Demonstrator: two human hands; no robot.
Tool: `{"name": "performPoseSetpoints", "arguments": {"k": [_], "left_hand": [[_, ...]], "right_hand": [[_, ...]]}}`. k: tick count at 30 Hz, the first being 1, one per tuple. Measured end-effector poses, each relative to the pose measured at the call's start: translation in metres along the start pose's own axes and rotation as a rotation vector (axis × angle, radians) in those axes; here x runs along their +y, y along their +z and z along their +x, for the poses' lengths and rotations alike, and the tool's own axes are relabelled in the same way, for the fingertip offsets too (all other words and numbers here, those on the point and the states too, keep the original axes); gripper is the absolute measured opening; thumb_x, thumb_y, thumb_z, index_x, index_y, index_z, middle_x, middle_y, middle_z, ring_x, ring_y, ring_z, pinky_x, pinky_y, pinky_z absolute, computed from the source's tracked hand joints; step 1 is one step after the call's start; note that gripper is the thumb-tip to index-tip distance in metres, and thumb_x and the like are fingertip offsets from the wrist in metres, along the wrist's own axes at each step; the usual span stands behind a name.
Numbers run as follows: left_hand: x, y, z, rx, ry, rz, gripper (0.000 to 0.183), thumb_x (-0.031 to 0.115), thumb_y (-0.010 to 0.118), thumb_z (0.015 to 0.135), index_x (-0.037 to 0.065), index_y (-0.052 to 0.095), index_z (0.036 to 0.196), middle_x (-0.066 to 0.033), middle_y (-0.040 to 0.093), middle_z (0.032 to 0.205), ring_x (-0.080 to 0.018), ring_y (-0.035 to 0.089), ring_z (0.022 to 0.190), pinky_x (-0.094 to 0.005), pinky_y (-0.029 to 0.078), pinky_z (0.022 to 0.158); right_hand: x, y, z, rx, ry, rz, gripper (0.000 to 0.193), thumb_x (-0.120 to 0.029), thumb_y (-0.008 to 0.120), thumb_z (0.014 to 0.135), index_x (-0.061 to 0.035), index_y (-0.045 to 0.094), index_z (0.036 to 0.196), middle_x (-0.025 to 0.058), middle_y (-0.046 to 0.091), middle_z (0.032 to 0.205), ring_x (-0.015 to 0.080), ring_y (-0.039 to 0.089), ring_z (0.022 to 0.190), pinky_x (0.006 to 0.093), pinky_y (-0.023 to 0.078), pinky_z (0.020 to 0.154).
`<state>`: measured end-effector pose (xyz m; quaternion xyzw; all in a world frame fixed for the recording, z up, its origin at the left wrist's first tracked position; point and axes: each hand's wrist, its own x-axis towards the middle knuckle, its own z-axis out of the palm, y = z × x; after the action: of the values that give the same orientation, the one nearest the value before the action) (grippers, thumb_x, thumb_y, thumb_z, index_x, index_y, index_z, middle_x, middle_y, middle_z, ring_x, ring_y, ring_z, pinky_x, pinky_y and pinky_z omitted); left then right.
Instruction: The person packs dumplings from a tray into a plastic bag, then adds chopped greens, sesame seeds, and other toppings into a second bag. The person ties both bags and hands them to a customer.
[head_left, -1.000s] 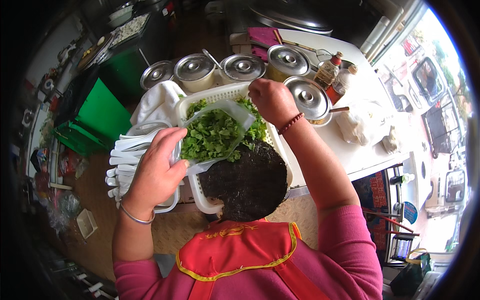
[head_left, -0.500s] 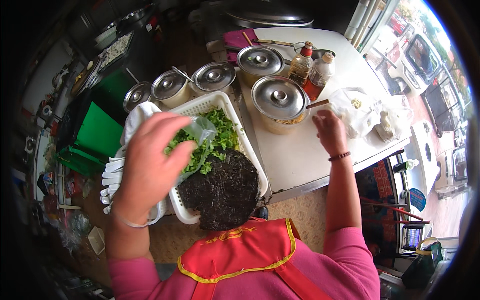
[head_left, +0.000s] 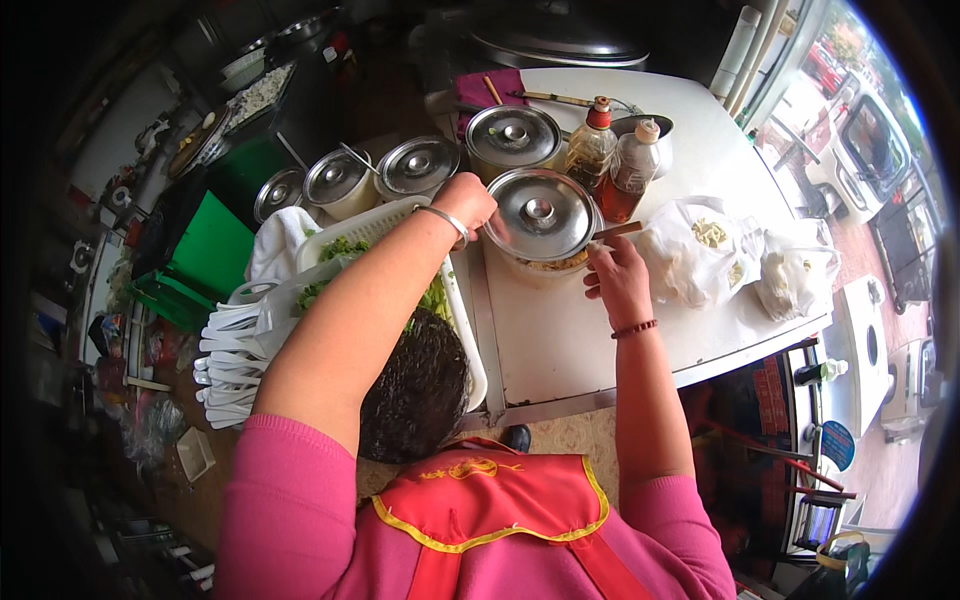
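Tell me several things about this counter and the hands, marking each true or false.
1. The right hand is at the wooden handle beside the front pot. True.
2. Two bottles stand on the white table. True.
3. The left hand is around a bottle. False: it is next to the front pot's lid.
4. The left arm wears the beaded bracelet. False: the right arm does.
5. Green leaves lie in the white basket. True.

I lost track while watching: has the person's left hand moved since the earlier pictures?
Yes. The left hand has moved rightward, from the white basket's left side to beside the nearest lidded pot.
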<state>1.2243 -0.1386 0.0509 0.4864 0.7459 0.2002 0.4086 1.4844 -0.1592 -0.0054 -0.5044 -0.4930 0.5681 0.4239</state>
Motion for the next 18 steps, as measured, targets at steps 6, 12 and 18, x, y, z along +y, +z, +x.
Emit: {"name": "performPoseSetpoints", "arguments": {"k": [6, 12, 18], "left_hand": [[-0.008, -0.016, -0.009, 0.1, 0.038, -0.299, 0.015, 0.009, 0.052, 0.085, -0.001, 0.062, 0.088, -0.0129, 0.067, 0.077, -0.0166, 0.061, 0.057, -0.0271, 0.047, 0.042], [0.004, -0.041, -0.01, 0.267, 0.02, -0.755, 0.017, 0.001, 0.049, 0.084, -0.005, 0.065, 0.086, -0.0163, 0.067, 0.08, -0.0219, 0.063, 0.06, -0.0301, 0.054, 0.047], [0.018, -0.025, 0.051, 0.44, -0.058, -0.878, 0.01, 0.001, 0.052, 0.085, -0.004, 0.061, 0.087, -0.0134, 0.063, 0.079, -0.0205, 0.06, 0.057, -0.0338, 0.059, 0.051]], "right_hand": [[-0.025, -0.017, -0.029, 0.029, -0.216, -0.522, 0.023, -0.021, 0.067, 0.087, 0.0016, 0.065, 0.083, 0.0155, 0.066, 0.069, 0.0261, 0.063, 0.06, 0.0346, 0.05, 0.061], [-0.067, 0.031, -0.036, -0.145, -0.614, -0.469, 0.012, -0.015, 0.07, 0.084, -0.0034, 0.067, 0.086, 0.015, 0.067, 0.072, 0.0274, 0.066, 0.064, 0.0344, 0.052, 0.06], [-0.047, 0.051, -0.064, -0.311, -0.622, -0.52, 0.015, -0.017, 0.069, 0.082, -0.0048, 0.067, 0.09, 0.015, 0.066, 0.078, 0.0327, 0.066, 0.071, 0.0415, 0.053, 0.065]]}}
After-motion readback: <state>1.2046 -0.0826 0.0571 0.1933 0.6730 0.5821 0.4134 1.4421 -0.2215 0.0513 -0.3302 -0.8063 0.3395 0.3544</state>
